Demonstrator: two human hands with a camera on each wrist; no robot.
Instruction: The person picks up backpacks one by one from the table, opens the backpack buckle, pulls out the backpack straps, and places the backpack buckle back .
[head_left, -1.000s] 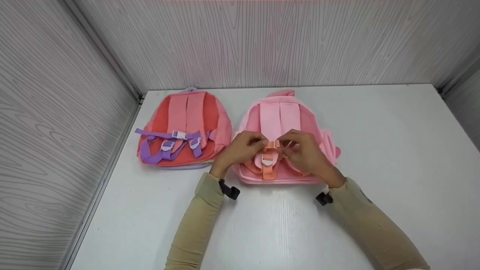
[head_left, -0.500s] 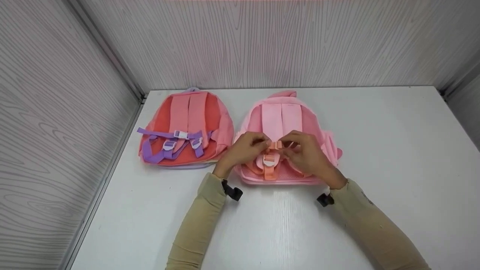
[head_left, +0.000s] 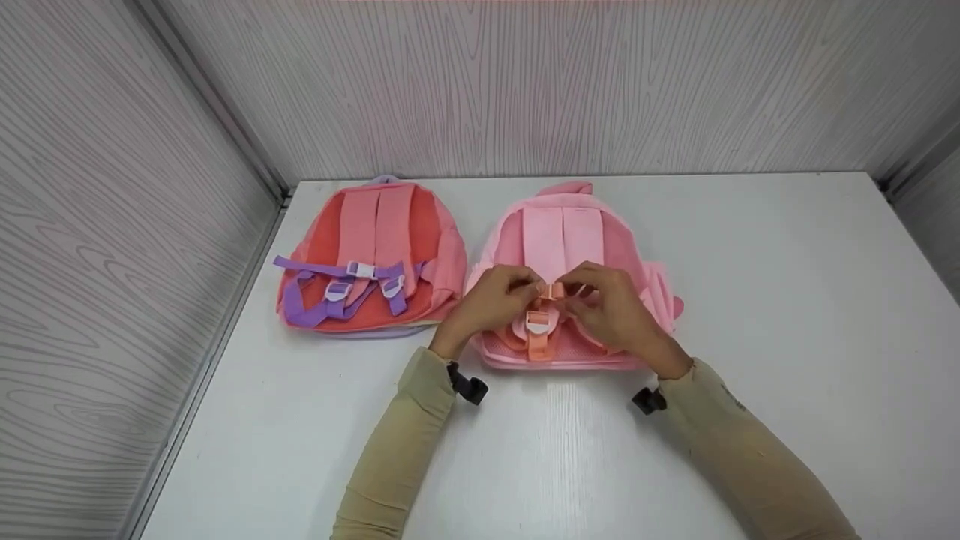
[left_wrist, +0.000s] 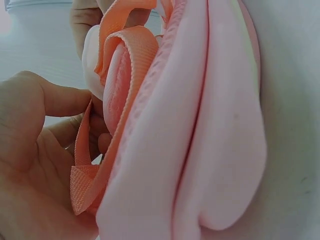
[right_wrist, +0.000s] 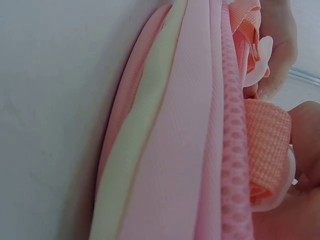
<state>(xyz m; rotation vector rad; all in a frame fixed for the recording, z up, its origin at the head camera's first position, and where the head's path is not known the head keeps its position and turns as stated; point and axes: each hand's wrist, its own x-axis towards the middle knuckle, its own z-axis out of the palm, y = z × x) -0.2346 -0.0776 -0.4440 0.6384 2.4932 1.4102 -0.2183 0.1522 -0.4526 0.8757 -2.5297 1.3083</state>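
A pink backpack (head_left: 616, 251) lies with its strap side up on the white table, seen from the side in both wrist views. Just above its lower half, my left hand (head_left: 495, 300) pinches an orange webbing strap (left_wrist: 84, 135) between thumb and fingers. From the other side, my right hand (head_left: 611, 306) pinches the small orange buckle (head_left: 553, 291) at the strap's middle. The fingertips of both hands nearly meet there and partly hide the buckle. Below it sits a white strap adjuster (head_left: 538, 324) with an orange strap tail (head_left: 538, 348).
Left of the pink backpack, a coral-red backpack (head_left: 427, 225) lies strap side up, with purple straps (head_left: 304, 315) and a white buckle (head_left: 361, 270). Wood-grain panels (head_left: 480, 90) stand at the back and the left of the table (head_left: 780, 300).
My left fingertips have shifted slightly right, closer to the right hand at the buckle. In the last half second the hands have hardly moved. Both backpacks stay put on the table.
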